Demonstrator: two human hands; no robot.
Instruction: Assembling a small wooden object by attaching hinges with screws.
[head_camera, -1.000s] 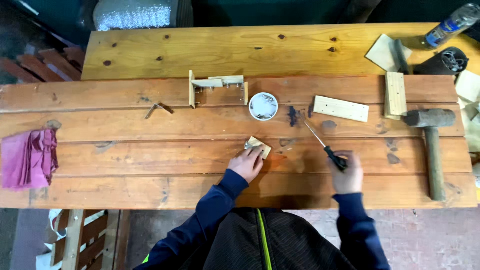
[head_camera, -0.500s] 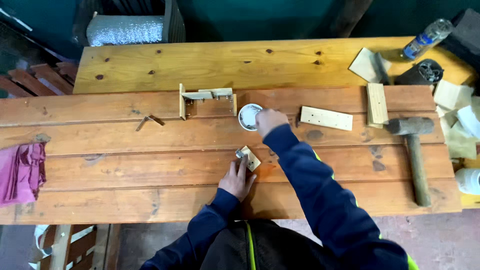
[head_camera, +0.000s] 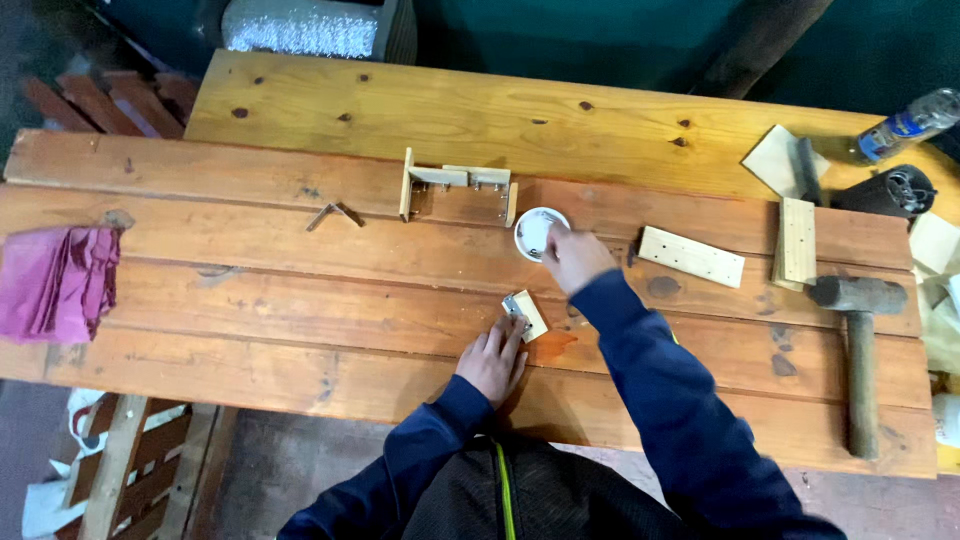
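The left hand (head_camera: 492, 360) lies flat on the wooden plank workbench (head_camera: 250, 290), its fingers stretched forward and pressing down on a small pale wooden block with a metal hinge plate (head_camera: 523, 313), which sits near the bench's front edge. The right hand (head_camera: 572, 257) reaches further away, its fingertips dipped at the rim of a small round white container (head_camera: 536, 232); whether they pinch anything cannot be told, since the hand is slightly blurred. Just behind the container stands a small U-shaped wooden frame with metal brackets (head_camera: 457, 184). To the right lie a pale drilled wooden strip (head_camera: 691, 256), another short wooden piece (head_camera: 797, 240) and a heavy mallet with a wooden handle (head_camera: 857, 340). Far to the left, a crumpled pink cloth (head_camera: 58, 280) rests on the bench, and a bent metal bracket (head_camera: 335, 214) lies between it and the frame.
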